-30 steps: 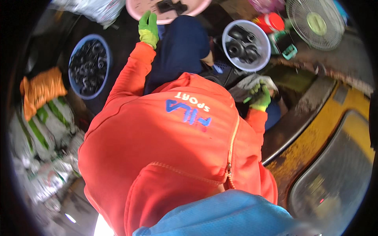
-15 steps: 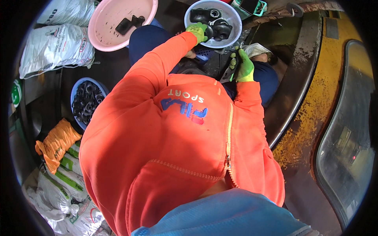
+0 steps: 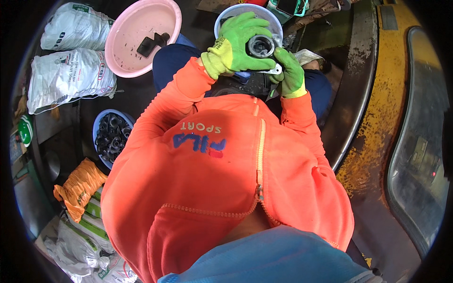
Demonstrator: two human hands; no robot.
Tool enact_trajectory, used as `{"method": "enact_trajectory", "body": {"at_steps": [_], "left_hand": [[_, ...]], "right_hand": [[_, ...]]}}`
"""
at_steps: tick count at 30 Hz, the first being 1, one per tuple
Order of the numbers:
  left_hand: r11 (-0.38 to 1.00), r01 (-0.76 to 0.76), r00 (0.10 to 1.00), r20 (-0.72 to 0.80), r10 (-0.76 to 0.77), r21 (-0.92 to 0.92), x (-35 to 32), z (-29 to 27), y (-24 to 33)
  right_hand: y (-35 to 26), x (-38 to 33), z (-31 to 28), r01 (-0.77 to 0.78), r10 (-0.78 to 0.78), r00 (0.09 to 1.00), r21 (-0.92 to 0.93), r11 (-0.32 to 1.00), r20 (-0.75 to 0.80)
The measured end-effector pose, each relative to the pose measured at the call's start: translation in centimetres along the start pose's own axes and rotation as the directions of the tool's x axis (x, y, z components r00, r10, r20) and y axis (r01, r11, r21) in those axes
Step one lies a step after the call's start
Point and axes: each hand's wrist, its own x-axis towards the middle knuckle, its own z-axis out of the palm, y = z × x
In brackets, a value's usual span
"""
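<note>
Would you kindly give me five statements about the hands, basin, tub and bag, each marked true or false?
1. The left hand holds a round part. True.
2. The right hand is bare. False: the right hand wears a green glove.
3. The pink basin is heaped full. False: the pink basin holds only a few dark pieces, with much of its bottom showing.
4. The blue tub by the left sleeve holds many black parts. True.
5. The orange bag lies inside the pink basin. False: it lies by the sacks.
</note>
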Motion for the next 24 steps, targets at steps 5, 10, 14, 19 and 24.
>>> {"method": "enact_trajectory", "body": {"at_steps": [5,10,14,19,24], "left_hand": [[0.939,0.132,0.991,0.023,-0.132,-0.317,0.4,-1.3,1.3],[0.884,0.154,0.982,-0.029,-0.185,-0.442,0.2,-0.9,2.2],[0.822,0.143,0.965,-0.107,-0.240,-0.551,0.3,0.4,3.3],[0.835,0.069,0.972,-0.150,-0.178,-0.546,0.5,0.0,4.5],[0.725,0.102,0.994,0.047,-0.096,-0.681,0.5,-2.0,4.8]], "right_hand": [[-0.1,-0.7,0.8,-0.045,0.048,0.999,0.106,0.993,-0.019],[1.8,-1.8,1.4,0.129,-0.146,0.989,-0.333,0.934,-0.028],[3.0,-1.0,2.3,0.649,-0.639,0.741,-0.460,0.606,0.204],[2.0,-0.7,3.6,0.636,-0.638,0.734,-0.567,0.525,0.233],[0.3,-1.5,4.2,0.669,-0.562,0.693,-0.694,0.267,0.452]]}}
